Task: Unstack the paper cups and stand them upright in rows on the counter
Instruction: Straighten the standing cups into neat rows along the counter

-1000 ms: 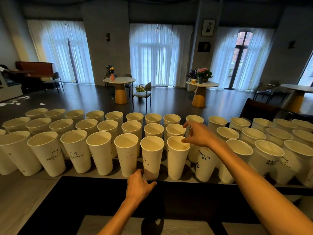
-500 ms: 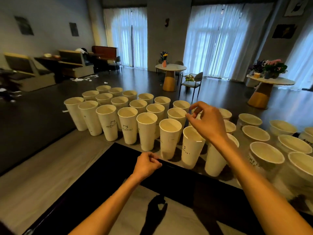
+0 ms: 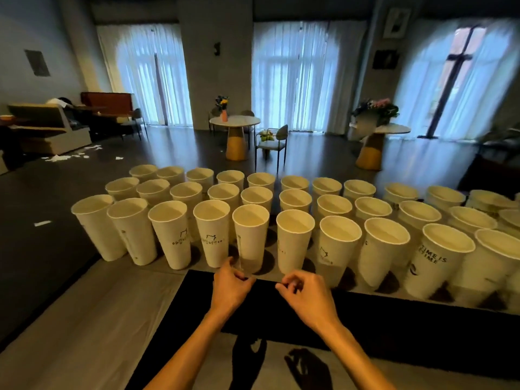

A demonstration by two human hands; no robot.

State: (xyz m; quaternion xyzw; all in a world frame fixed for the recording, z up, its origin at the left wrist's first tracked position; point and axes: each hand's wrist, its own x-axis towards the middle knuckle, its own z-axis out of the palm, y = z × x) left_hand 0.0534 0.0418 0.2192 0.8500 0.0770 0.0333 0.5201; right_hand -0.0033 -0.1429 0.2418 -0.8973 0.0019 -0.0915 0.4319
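Several white paper cups stand upright in three rows along the far strip of the counter (image 3: 84, 319). The front row runs from a left-end cup (image 3: 97, 226) to a printed cup (image 3: 439, 260) at the right. My left hand (image 3: 230, 285) hovers with curled fingers just in front of the base of a middle front-row cup (image 3: 250, 237), its thumb close to that base. To its right, my right hand (image 3: 306, 294) also has its fingers curled and holds nothing. No stack of cups is in view.
A black mat (image 3: 394, 327) lies on the counter under both hands. Beyond the cups the counter ends and a dark floor opens out, with a round table (image 3: 235, 122), a chair (image 3: 274, 142) and a second table (image 3: 377, 130).
My right hand has drawn back from the middle cup rows to the counter's near side, beside the left hand. The view has swung back to face the rows.
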